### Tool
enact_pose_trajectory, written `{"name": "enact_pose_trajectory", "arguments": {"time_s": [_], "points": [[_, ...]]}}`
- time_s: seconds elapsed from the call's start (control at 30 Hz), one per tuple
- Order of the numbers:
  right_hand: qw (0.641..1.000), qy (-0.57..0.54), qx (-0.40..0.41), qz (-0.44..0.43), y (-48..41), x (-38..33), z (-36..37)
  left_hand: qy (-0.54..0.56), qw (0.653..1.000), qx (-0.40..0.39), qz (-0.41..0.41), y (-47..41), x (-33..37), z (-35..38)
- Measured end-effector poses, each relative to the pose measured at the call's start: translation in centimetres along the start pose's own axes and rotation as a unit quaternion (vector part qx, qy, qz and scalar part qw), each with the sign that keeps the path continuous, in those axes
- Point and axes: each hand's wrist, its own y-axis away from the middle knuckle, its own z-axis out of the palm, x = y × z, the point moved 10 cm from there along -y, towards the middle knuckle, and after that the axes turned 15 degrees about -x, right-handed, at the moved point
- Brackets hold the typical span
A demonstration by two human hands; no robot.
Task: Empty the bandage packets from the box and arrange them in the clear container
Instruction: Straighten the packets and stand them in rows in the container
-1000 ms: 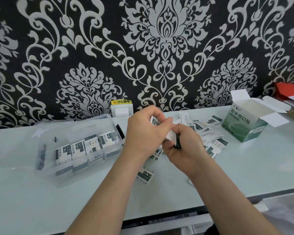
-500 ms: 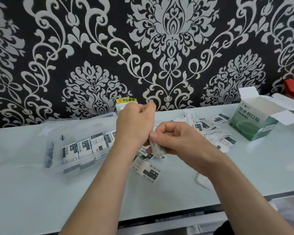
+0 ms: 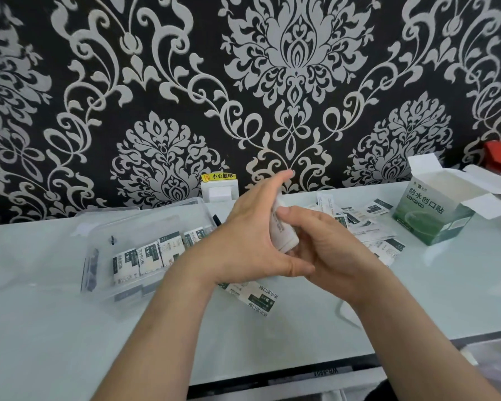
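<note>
Bandage packets (image 3: 284, 235) in a small stack sit mid-frame, pinched by the right hand (image 3: 327, 250) and pressed by the flat left hand (image 3: 252, 241), and could, I think, slip and scatter if the squeeze loosens before reaching the clear container (image 3: 133, 227) at left.

Light: bright, even | Glare: pale sheen on bench (image 3: 460, 279) | Blur: left hand (image 3: 252, 241) slightly soft | Edges: bowed

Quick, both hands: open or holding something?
Left hand: open, straight fingers pressed against the small stack of white paper bandage packets.
Right hand: gripping that stack.
</note>
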Motion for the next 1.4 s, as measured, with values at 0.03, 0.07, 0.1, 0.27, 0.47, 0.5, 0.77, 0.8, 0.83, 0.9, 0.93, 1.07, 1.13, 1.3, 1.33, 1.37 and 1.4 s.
{"name": "enact_pose_trajectory", "arguments": {"time_s": [0.03,0.07,0.1,0.27,0.47,0.5,0.77,0.8,0.83,0.9,0.93,1.07,1.13,1.3,1.33,1.37,1.4], "points": [[1.0,0.004,-0.01,0.004,0.0,0.1,0.2,-0.01,1.0,0.006,0.009,0.1,0.2,-0.1],[1.0,0.006,-0.015,0.006,-0.1,0.2,0.3,-0.011,1.0,0.014,0.015,0.2,0.4,-0.4],[1.0,0.006,-0.018,0.007,-0.2,0.4,0.3,-0.009,0.999,0.028,0.021,0.4,0.5,-0.8],[1.0,-0.013,-0.016,0.007,-0.2,0.6,0.1,-0.065,0.991,0.104,0.052,0.9,1.4,-1.8],[0.999,-0.049,0.015,-0.016,-0.2,0.3,-0.6,-0.069,0.988,0.13,0.048,1.1,1.1,-2.7],[0.998,-0.053,0.016,-0.02,-0.3,0.3,-0.6,-0.078,0.987,0.134,0.048,1.1,1.2,-2.8],[0.991,0.128,0.031,-0.008,-0.6,-1.1,1.7,0.098,0.986,0.129,0.037,3.3,-0.8,-6.4],[0.984,0.173,0.034,-0.012,-0.6,-1.7,2.2,0.105,0.983,0.15,0.019,3.7,-1.4,-7.0],[0.976,0.213,0.032,-0.015,-1.0,-2.1,3.0,0.115,0.98,0.16,0.0,4.3,-2.3,-7.6],[0.959,0.283,0.025,-0.017,-1.4,-3.0,4.2,0.159,0.976,0.148,-0.013,5.0,-3.2,-7.7],[0.951,0.309,0.016,-0.017,-1.9,-3.1,5.0,0.193,0.971,0.141,-0.007,5.5,-3.5,-7.8],[0.937,0.348,-0.016,-0.024,-3.4,-3.4,7.6,0.303,0.94,0.148,0.042,6.9,-4.2,-8.5],[0.933,0.358,-0.009,-0.025,-3.9,-3.4,8.2,0.334,0.923,0.19,0.032,7.5,-5.1,-9.2],[0.868,0.478,0.064,-0.116,-4.1,-5.3,9.9,0.426,0.855,0.294,-0.016,9.7,-8.3,-10.6],[0.862,0.481,0.064,-0.149,-4.1,-5.6,10.6,0.44,0.847,0.296,-0.015,10.1,-8.6,-10.7],[0.856,0.483,0.06,-0.173,-4.1,-5.8,11.2,0.453,0.841,0.296,-0.013,10.2,-8.8,-10.7],[0.85,0.488,0.056,-0.19,-4.2,-5.8,11.7,0.465,0.834,0.296,-0.012,10.3,-9.1,-10.7]]}}
